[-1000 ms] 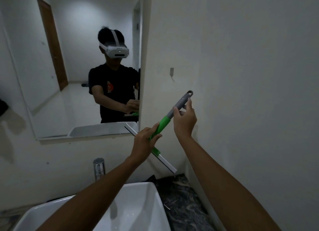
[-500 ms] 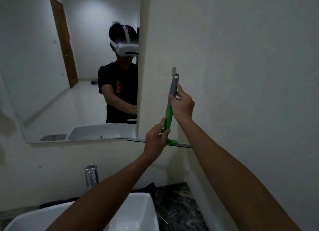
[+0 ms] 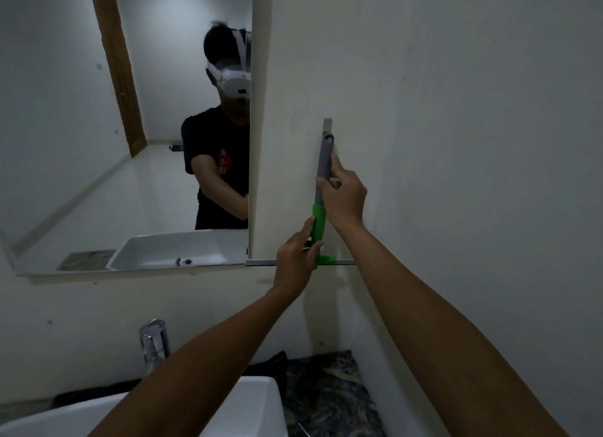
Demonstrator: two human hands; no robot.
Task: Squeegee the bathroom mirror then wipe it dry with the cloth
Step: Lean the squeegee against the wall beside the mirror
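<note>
The squeegee [image 3: 319, 221] has a grey and green handle and stands upright against the white wall, right of the mirror [image 3: 98, 142]. Its blade lies level at the bottom. The loop at the handle's top sits at a small wall hook [image 3: 327, 125]. My right hand [image 3: 344, 195] grips the grey part of the handle. My left hand [image 3: 298, 255] holds the green lower part just above the blade. A dark cloth [image 3: 270, 366] seems to lie on the counter behind the basin, partly hidden.
A white basin [image 3: 254, 407] sits below, with a chrome tap [image 3: 153, 342] behind it. Dark marbled counter [image 3: 329, 391] fills the corner at the right. The mirror reflects a person in a black shirt and a wooden door.
The squeegee has swung from a slant to upright and risen along the wall, so its loop now reaches the hook. Both hands moved up with it.
</note>
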